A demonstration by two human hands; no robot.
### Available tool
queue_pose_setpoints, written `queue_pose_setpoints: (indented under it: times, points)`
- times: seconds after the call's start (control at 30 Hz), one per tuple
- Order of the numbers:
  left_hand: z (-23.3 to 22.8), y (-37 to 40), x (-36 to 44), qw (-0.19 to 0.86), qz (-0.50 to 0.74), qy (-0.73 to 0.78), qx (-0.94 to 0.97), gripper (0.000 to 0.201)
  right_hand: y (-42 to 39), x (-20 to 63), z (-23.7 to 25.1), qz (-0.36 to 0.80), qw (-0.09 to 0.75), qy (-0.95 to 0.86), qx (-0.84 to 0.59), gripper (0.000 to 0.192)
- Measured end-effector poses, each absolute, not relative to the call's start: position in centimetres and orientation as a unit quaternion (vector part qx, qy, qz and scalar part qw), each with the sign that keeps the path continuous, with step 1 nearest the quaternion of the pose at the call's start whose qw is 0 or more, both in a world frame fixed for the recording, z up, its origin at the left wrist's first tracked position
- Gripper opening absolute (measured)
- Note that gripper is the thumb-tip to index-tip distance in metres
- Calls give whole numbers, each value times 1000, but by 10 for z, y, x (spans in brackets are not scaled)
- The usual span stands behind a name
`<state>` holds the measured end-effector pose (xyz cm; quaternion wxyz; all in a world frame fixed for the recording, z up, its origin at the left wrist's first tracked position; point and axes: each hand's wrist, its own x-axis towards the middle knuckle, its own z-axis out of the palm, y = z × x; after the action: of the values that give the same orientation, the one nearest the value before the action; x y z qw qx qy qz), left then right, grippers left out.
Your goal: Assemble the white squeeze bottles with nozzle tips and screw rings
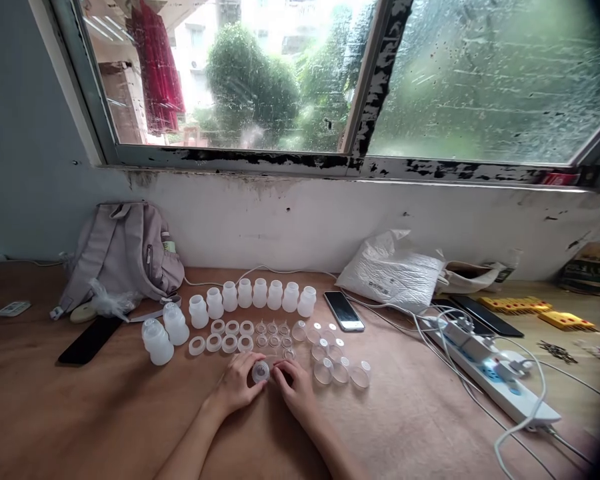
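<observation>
Holding a rounded translucent piece [261, 371] in left hand [237, 385].

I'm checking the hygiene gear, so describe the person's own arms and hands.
The left hand and right hand are bare: no gloves. No sleeve, watch or bracelet shows on the left forearm or right forearm. Rings and nails are too small to judge.
</observation>
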<state>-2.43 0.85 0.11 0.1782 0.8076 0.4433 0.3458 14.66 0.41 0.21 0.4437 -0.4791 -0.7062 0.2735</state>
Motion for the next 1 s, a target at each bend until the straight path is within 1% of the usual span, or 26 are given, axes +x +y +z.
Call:
queue_pose_setpoints:
  times: [0.13, 0.17, 0.27, 0.3, 0.4, 0.43, 0.53, 0.63, 0.73, 0.8, 1.0]
  points:
    - [2, 10, -25, 189, 331, 457, 804, 38, 3, 146, 2, 261, 433, -716, -482, 17]
    - [2, 10, -25, 194, 334, 458, 800, 36, 2, 146, 2, 260, 430, -718, -482, 17]
    - [1, 12, -21, 226, 369, 470, 769, 16, 1, 147, 1, 267, 431, -716, -479, 15]
    - [1, 13, -18, 249, 392, 479, 745, 16, 1, 147, -1, 276, 436, -714, -472, 17]
    - [1, 16, -4, 331, 457, 491, 664, 22, 2, 147, -4, 299, 454, -714, -442, 31]
    - [1, 17, 2, 353, 469, 486, 648, 23, 3, 148, -5, 300, 459, -712, -438, 33]
    - [1, 19, 16, 406, 484, 470, 616, 23, 4, 149, -5, 279, 478, -691, -466, 21]
    - [-2, 17, 22, 452, 491, 468, 579, 26, 4, 149, -5, 258, 479, -673, -501, 11]
    - [-3, 12, 21, 453, 493, 483, 564, 30, 3, 149, -4, 251, 469, -667, -522, 8]
    - [-1, 6, 18, 442, 492, 486, 571, 31, 2, 148, -4, 249, 464, -659, -536, 10]
    - [12, -7, 18, 383, 454, 454, 664, 21, 2, 148, -6, 270, 468, -642, -544, 11]
